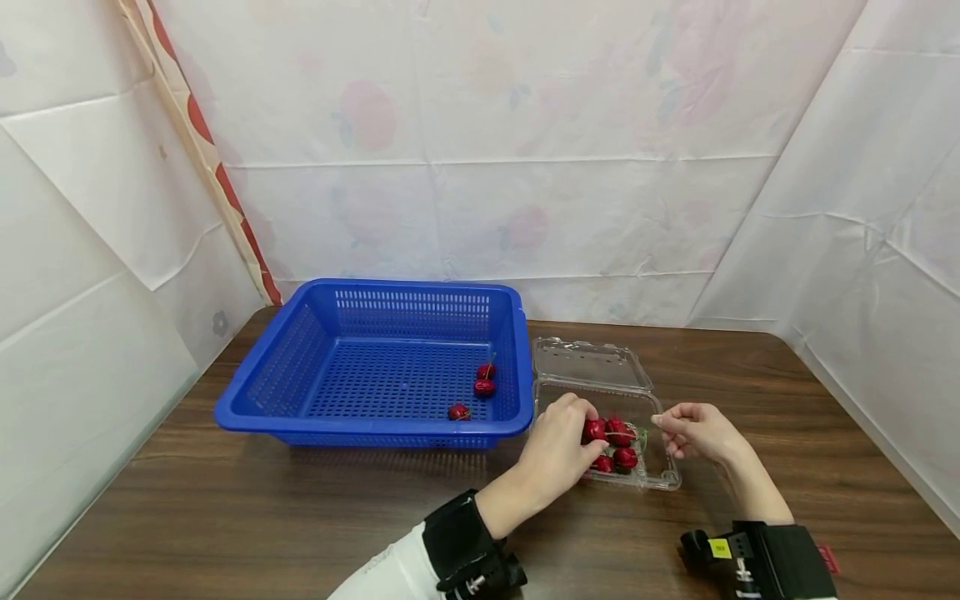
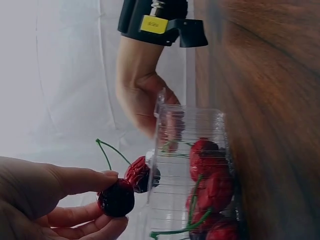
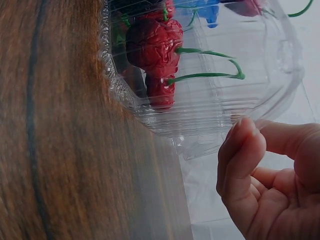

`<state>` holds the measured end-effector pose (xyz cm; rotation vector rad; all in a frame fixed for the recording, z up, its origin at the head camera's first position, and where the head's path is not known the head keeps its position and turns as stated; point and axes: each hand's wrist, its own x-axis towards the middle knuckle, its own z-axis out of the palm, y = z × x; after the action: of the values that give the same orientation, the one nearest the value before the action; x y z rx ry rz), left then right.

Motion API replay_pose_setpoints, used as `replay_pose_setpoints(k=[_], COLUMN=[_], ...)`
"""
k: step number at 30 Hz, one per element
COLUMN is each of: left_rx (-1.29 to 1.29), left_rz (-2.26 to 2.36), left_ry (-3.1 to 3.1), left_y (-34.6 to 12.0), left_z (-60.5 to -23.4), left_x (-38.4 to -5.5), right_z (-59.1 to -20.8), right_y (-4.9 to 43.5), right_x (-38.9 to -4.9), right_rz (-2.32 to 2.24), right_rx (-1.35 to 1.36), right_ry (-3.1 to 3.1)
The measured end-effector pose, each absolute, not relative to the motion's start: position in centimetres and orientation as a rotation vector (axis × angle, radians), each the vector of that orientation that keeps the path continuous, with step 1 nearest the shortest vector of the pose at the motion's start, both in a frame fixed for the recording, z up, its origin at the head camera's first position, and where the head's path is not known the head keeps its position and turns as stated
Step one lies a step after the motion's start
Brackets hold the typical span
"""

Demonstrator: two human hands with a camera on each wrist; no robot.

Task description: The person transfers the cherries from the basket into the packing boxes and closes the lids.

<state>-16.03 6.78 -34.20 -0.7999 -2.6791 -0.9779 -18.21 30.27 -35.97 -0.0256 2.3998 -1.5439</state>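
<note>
My left hand [image 1: 557,443] pinches a dark red cherry [image 2: 116,198] between thumb and fingers, above the near left part of a clear plastic clamshell box [image 1: 666,477]. A second cherry [image 2: 142,175] hangs close beside it, with a bent green stem. Several more red cherries [image 1: 625,457] with green stems lie in the box. At the box's right side, my right hand [image 1: 697,432] pinches the rim with thumb and index finger, the other fingers curled. The box's lid [image 1: 588,362] is folded back, away from me.
A blue perforated plastic basket [image 1: 375,425] stands left of the box, with a few cherries [image 1: 484,387] in its right part. Both rest on a brown wood-grain table [image 1: 300,517]. White patterned cloth [image 1: 465,125] hangs behind and at both sides.
</note>
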Motion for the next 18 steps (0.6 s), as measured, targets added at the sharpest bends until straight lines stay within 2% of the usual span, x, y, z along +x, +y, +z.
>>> replay_pose_setpoints(k=[18], left_rx=[-0.807], left_rz=[-0.804], left_ry=[-2.805], left_y=[7.7], left_z=[-36.1], left_x=[-17.1], right_z=[-36.0], right_y=[30.2], right_x=[-18.2], right_rz=[-1.553], right_rx=[0.006], right_ry=[2.412])
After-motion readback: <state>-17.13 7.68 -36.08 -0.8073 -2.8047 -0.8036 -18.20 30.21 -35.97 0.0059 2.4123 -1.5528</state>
